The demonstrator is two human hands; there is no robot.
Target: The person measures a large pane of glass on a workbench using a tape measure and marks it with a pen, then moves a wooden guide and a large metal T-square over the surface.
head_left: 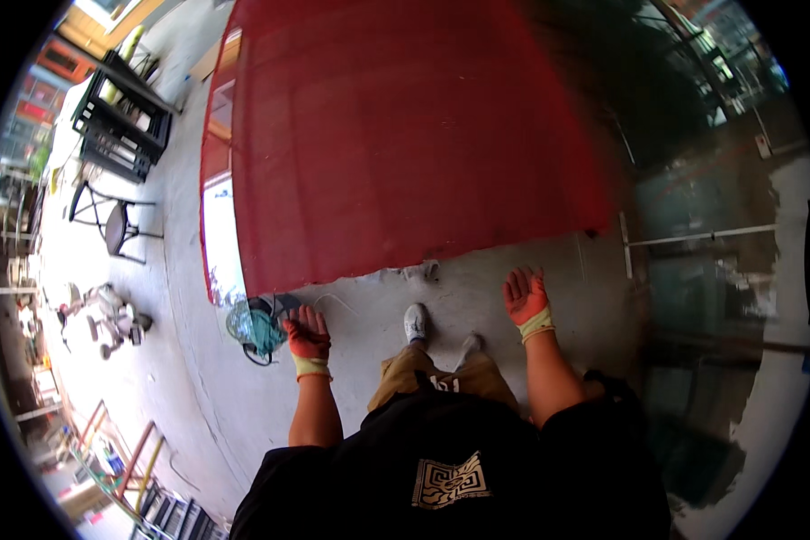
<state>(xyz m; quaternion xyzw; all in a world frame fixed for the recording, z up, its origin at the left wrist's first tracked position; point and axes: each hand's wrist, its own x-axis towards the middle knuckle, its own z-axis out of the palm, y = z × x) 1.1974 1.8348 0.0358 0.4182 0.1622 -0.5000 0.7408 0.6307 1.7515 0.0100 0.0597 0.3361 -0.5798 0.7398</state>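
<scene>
Both my hands wear red-orange coated work gloves with yellow cuffs. My left hand (308, 339) is held out, its fingers stretched apart from anything and nothing in it. Beside it, on the floor by the near left corner of a large red sheet, lies a bundle of teal and clear material (263, 329). My right hand (526, 299) is raised at the right, fingers spread and empty, below the sheet's near right corner. The red sheet (405, 135) spreads wide and flat in front of me; what bears it is mostly hidden. A bright white strip (222, 225) shows through along its left side.
Large glass panes (702, 279) with pale bars stand close on my right. At the left are a dark chair (119, 225), a stack of black frames (121, 121) and a small wheeled machine (108, 319). Black steps (175, 513) stand at the lower left.
</scene>
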